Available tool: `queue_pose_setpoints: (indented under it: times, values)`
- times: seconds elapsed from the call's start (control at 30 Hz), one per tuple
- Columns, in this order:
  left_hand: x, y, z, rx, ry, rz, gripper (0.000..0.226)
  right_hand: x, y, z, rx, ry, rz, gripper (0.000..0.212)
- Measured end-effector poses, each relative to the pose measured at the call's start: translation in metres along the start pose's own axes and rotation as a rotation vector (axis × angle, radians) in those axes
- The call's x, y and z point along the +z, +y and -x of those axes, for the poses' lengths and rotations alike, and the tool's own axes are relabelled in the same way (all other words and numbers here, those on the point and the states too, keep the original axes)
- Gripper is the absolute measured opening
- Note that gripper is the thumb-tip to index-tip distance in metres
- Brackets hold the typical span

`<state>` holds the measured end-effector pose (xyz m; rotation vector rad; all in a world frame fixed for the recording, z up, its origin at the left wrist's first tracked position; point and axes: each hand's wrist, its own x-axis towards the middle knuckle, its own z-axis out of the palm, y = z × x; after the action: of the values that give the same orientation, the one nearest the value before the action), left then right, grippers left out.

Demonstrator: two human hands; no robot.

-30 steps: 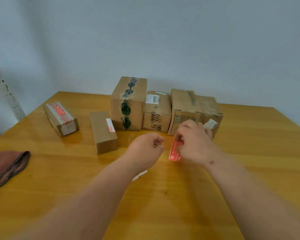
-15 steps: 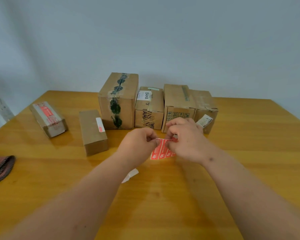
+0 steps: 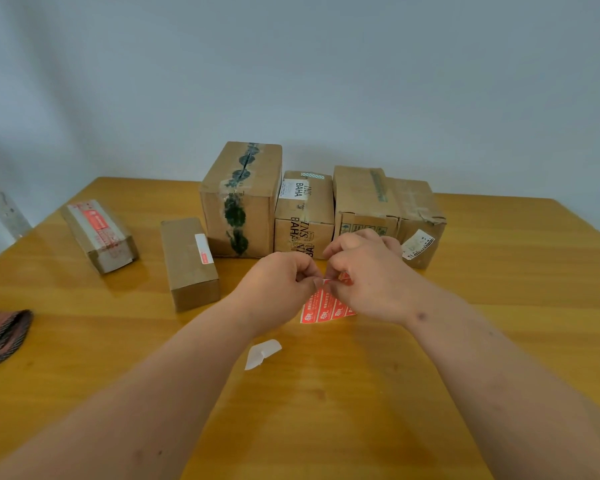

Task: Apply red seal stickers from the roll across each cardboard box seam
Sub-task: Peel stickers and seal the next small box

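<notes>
My left hand and my right hand meet above the table's middle, both pinching the top of a red seal sticker strip that hangs down between them. A small plain cardboard box with a red-and-white sticker on its edge lies left of my hands. A long box bearing red stickers lies further left. Behind my hands stands a row of boxes: a tall one with green tape, a printed one, and two worn ones.
A white scrap of backing paper lies on the wooden table below my hands. A reddish-brown cloth sits at the left edge. A pale wall rises behind the boxes.
My left hand moved right to join my right hand on the sticker strip, which now hangs spread out. The camera view shifted slightly left to right over the boxes.
</notes>
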<state>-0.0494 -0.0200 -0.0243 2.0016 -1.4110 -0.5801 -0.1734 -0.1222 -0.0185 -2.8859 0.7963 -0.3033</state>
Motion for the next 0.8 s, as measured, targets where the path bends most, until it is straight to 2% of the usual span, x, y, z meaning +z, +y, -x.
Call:
queue_pose_setpoints:
  times: [0.2, 0.63, 0.8]
  values:
    - [-0.0002, -0.0010, -0.0019, -0.012, -0.012, -0.013, 0.018, -0.0021, -0.0006, -0.0022, -0.017, -0.016, 0.026, 0.009]
    - [-0.0049, -0.0023, -0.0057, -0.069, -0.042, 0.159, 0.016, 0.0022, 0.0040, -0.0029, -0.099, 0.100, -0.005, 0.010]
    - [-0.0049, -0.0042, -0.0079, -0.093, -0.054, 0.202, 0.016, 0.0007, 0.0053, -0.0033, -0.053, 0.091, -0.046, 0.012]
